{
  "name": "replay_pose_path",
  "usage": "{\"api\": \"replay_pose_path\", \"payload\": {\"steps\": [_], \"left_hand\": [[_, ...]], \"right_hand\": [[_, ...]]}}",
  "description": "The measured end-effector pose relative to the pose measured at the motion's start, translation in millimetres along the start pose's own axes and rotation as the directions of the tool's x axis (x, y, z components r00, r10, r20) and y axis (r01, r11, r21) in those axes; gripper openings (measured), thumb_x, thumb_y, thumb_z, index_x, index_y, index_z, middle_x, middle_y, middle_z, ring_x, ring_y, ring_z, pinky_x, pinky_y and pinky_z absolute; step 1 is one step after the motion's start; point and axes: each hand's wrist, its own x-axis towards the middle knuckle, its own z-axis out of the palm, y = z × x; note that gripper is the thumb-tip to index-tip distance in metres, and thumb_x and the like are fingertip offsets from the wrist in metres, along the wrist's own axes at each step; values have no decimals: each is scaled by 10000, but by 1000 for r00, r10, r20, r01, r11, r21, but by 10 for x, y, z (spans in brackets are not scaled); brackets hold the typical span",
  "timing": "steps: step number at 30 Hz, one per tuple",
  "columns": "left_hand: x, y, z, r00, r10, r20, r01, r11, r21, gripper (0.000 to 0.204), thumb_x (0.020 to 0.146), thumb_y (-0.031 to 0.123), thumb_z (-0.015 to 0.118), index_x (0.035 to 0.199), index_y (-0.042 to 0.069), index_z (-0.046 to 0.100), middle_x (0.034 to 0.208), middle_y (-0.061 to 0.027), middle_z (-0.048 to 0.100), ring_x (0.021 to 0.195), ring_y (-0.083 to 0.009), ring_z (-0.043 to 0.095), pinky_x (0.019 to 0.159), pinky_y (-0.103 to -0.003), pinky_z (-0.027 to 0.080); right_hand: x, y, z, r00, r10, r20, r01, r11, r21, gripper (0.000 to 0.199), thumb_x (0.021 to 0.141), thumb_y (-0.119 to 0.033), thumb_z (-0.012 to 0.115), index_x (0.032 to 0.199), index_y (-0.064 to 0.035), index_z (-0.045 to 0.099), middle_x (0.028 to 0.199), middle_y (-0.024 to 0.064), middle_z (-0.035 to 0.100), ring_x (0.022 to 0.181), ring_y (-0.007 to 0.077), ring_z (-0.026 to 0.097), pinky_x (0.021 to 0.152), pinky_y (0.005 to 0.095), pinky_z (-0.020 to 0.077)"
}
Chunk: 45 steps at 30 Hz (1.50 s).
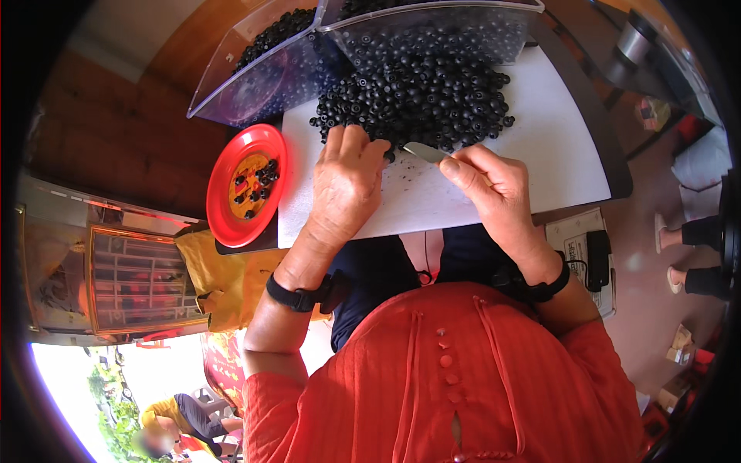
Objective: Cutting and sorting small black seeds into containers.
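Observation:
My right hand (498, 185) grips a small knife (423, 152), its blade pointing left toward my other hand. My left hand (347, 181) is closed, fingers bent down at the near edge of a heap of small, round, black pieces (432, 100). One black piece (389, 157) shows at its thumb and fingertips, just left of the blade tip. Many pieces in the heap have a hole or ring on one face. The heap lies on a white board (556, 131) sprinkled with dark crumbs in front of the knife.
Two clear plastic bins (262, 85) holding more black pieces stand behind the heap. A red plate (220, 208) with several black pieces sits to the left. A metal cup (636, 38) is at the far right. Another person's feet (673, 278) show at right; someone (185, 417) sits at lower left.

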Motion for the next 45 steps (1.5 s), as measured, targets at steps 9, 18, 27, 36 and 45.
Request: {"api": "replay_pose_path", "payload": {"steps": [9,18,27,36,45], "left_hand": [[9,5,151,999,37,30,-36,999,-29,191,759,25,772,909,21,653,927,-86,593,851,-307,626,658,-428,537],[-11,-1,174,997,33,67,-29,997,-67,245,723,-5,749,945,36,653,954,-100,578,867,-301,651,668,-411,574],[-210,224,53,993,-17,118,34,988,-148,186,841,12,739,1015,40,682,956,-101,617,823,-330,686,683,-418,565],[-393,161,147,974,-222,42,221,897,-384,164,906,0,703,1063,21,745,940,-97,657,814,-273,694,728,-348,545],[-382,169,199,949,-314,33,296,849,-438,168,878,69,755,1040,25,756,916,-87,657,780,-238,691,712,-328,542]], "right_hand": [[-6,4,-23,1000,-15,16,16,999,-50,259,980,-204,739,840,7,683,597,50,553,521,81,476,491,282,386],[-21,44,32,1000,-17,24,20,995,-94,264,976,-233,740,857,-2,695,610,74,573,518,113,505,498,300,407],[-15,19,24,999,-9,36,14,992,-125,243,973,-221,739,874,-2,713,629,83,607,521,121,526,506,304,422],[-16,71,70,998,-56,40,63,970,-234,212,963,-210,746,877,-17,727,634,91,621,523,140,546,514,306,434],[-6,116,95,995,-100,17,100,940,-326,220,941,-244,764,864,-39,740,645,99,652,524,178,591,525,329,453]]}}
